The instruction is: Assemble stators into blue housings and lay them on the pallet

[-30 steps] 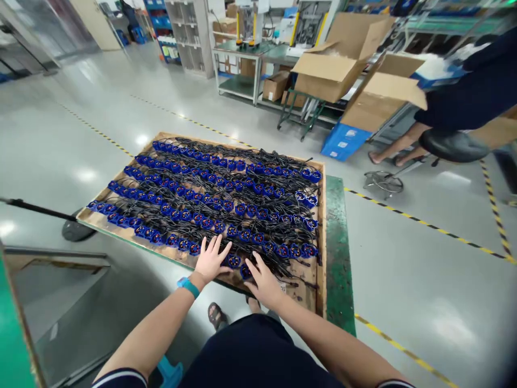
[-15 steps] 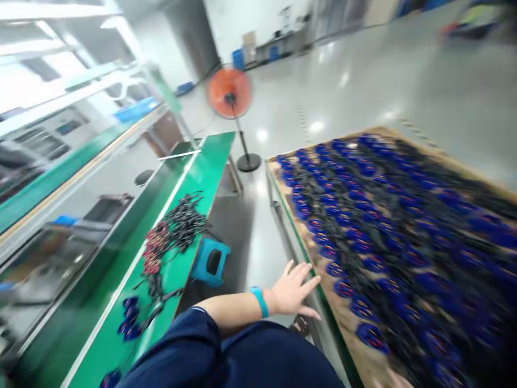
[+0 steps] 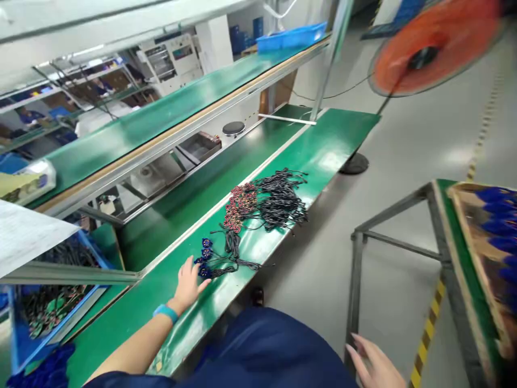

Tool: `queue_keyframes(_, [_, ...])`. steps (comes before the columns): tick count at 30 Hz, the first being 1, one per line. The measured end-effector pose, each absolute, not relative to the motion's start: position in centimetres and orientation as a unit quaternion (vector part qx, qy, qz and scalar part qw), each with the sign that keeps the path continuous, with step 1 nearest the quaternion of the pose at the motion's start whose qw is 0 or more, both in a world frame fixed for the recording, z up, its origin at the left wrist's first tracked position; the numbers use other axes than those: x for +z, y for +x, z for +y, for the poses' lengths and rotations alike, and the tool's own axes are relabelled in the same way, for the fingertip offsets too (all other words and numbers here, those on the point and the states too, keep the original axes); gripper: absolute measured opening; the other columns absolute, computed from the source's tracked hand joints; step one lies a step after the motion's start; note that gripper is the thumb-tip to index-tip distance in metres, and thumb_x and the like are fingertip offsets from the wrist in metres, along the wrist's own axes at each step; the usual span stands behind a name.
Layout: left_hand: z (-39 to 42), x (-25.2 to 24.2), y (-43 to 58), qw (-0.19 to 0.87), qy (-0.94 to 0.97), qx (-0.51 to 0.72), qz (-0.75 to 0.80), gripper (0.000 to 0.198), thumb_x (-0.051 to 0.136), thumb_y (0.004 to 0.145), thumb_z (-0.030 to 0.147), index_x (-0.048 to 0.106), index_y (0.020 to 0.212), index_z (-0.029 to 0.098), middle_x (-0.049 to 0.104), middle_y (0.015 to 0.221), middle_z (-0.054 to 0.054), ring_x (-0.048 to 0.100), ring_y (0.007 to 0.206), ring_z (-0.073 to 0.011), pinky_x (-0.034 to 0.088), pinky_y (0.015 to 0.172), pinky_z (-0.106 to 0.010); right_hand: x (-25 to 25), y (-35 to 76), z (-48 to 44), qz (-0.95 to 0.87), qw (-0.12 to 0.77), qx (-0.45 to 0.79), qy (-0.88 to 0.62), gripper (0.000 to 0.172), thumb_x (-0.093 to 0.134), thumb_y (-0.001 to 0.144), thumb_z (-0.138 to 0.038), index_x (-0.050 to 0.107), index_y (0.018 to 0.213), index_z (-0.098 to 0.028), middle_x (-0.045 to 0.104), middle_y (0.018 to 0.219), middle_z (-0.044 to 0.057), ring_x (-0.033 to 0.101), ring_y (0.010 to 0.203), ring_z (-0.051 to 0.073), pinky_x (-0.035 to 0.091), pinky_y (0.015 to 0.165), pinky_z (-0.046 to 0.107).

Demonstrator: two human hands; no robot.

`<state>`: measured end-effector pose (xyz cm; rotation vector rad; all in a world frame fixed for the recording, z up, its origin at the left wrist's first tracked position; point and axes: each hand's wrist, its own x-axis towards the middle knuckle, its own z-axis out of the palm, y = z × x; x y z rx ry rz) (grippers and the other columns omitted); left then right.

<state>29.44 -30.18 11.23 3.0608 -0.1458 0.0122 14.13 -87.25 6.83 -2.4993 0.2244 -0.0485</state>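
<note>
My left hand (image 3: 188,285), with a teal band at the wrist, reaches over the green bench. Its fingers are apart, and their tips lie right beside a small group of blue round parts with black cables (image 3: 205,258); whether they touch cannot be made out. Beyond these is a heap of black cables (image 3: 280,199) whose reddish ends (image 3: 240,205) point left. My right hand (image 3: 375,361) hangs low at the bottom right, away from the bench. Its visible fingers are stretched and hold nothing.
A metal-framed table (image 3: 440,226) at right carries a board of blue parts. Behind it stands an orange fan (image 3: 436,48). Left of me, a blue bin (image 3: 52,345) holds cables. An upper shelf (image 3: 161,124) runs above the green bench (image 3: 335,134).
My view has swung left from the board of blue parts to the bench. My left hand has gone from the board's edge to the blue parts on the bench.
</note>
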Motion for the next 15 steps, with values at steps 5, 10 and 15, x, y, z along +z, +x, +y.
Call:
queue_keyframes(5, [-23.7, 8.5, 24.3, 0.043, 0.988, -0.146, -0.013, 0.083, 0.066, 0.083, 0.056, 0.041, 0.148, 0.012, 0.025, 0.163, -0.025, 0.033, 0.148, -0.0397, 0.038, 0.115, -0.053, 8.3, 26.8, -76.6, -0.095, 0.263, 0.054, -0.959, 0.034, 0.047, 0.094, -0.040, 0.068, 0.110, -0.018, 0.072, 0.107, 0.013, 0.069, 0.102, 0.030, 0.056, 0.088, 0.047])
queue_keyframes(10, [-25.7, 5.9, 22.5, 0.040, 0.983, -0.178, -0.002, 0.060, 0.044, 0.097, 0.023, 0.032, 0.156, 0.021, 0.029, 0.162, -0.019, 0.050, 0.135, -0.0326, 0.047, 0.107, -0.048, 9.7, 34.3, -66.4, -0.224, 0.190, 0.144, -0.945, 0.031, 0.057, 0.092, -0.029, 0.065, 0.120, -0.016, 0.066, 0.119, 0.016, 0.061, 0.111, 0.031, 0.050, 0.092, 0.045])
queue_keyframes(15, [-28.2, 5.0, 26.2, 0.063, 0.988, -0.141, -0.027, 0.063, 0.042, 0.097, 0.016, 0.033, 0.155, 0.037, 0.035, 0.155, -0.013, 0.051, 0.133, -0.0310, 0.049, 0.105, -0.045, 8.8, 37.0, -59.0, -0.348, 0.151, 0.179, -0.908, 0.056, 0.074, 0.085, -0.036, 0.057, 0.137, -0.024, 0.056, 0.134, 0.016, 0.052, 0.119, 0.032, 0.044, 0.098, 0.045])
